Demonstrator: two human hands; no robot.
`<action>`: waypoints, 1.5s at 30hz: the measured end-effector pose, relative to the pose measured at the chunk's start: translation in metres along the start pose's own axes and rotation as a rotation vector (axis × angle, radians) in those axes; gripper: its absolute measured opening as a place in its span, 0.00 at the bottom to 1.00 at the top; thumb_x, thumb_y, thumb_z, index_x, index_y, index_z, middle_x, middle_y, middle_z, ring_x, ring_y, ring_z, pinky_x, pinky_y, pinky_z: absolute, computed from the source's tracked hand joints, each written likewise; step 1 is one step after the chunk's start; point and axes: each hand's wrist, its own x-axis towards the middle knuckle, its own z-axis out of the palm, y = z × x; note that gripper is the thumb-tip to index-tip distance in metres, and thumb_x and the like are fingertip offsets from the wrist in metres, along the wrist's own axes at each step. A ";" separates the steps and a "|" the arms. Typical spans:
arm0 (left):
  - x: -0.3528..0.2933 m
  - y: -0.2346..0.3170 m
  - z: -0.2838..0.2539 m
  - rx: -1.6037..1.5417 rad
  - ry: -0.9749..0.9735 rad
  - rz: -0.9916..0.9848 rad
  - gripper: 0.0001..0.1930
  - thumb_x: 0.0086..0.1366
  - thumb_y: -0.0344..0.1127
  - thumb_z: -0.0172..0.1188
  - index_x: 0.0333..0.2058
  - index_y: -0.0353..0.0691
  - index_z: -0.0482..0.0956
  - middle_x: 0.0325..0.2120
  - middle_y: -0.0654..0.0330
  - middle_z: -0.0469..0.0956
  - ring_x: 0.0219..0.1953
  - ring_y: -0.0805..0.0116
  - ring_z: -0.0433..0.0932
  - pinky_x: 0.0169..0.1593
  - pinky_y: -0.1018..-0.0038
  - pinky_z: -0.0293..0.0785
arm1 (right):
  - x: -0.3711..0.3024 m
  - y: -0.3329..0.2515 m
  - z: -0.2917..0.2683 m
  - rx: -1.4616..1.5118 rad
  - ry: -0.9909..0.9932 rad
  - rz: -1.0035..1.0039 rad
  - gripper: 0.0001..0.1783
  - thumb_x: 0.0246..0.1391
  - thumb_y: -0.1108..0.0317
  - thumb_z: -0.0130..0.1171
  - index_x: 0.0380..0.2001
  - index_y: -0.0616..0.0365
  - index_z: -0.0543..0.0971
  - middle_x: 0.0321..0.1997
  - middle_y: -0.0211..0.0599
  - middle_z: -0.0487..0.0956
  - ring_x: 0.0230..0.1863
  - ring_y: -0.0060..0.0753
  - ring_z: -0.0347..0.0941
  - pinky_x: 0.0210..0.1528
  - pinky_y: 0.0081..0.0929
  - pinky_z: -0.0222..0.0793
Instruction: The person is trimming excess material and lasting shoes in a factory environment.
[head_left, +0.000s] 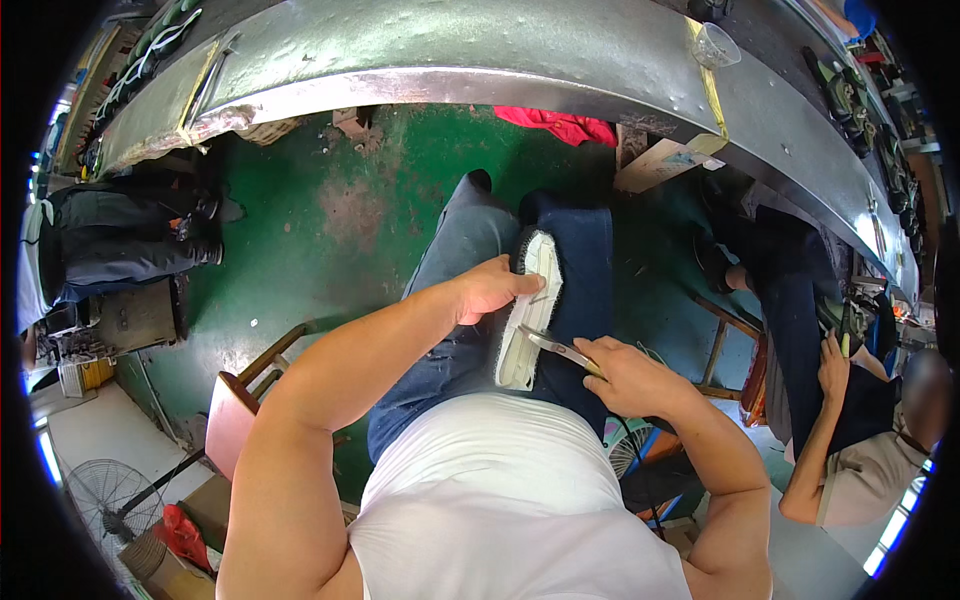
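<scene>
A shoe lies bottom up along my thighs, its long whitish underside facing me and a dark edge showing at its far end. My left hand grips it from the left near the middle, thumb pressed on the underside. In my right hand is a metal hand tool with a yellowish handle; it looks like pincers. The tool's head touches or hovers just over the shoe's underside, below my left thumb. What exactly the tool's tip meets is too small to tell.
A long metal workbench curves across the far side, with a clear cup on it. Red cloth lies beneath. At right sits a co-worker; another person's legs show at left. A wooden chair and a fan stand lower left.
</scene>
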 end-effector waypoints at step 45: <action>-0.035 -0.014 0.022 0.256 0.051 0.353 0.38 0.65 0.33 0.64 0.63 0.25 0.49 0.56 0.49 0.69 0.58 0.64 0.69 0.63 0.70 0.65 | 0.007 0.009 0.025 0.024 0.016 0.055 0.14 0.55 0.65 0.61 0.39 0.64 0.78 0.30 0.47 0.79 0.32 0.44 0.78 0.37 0.37 0.74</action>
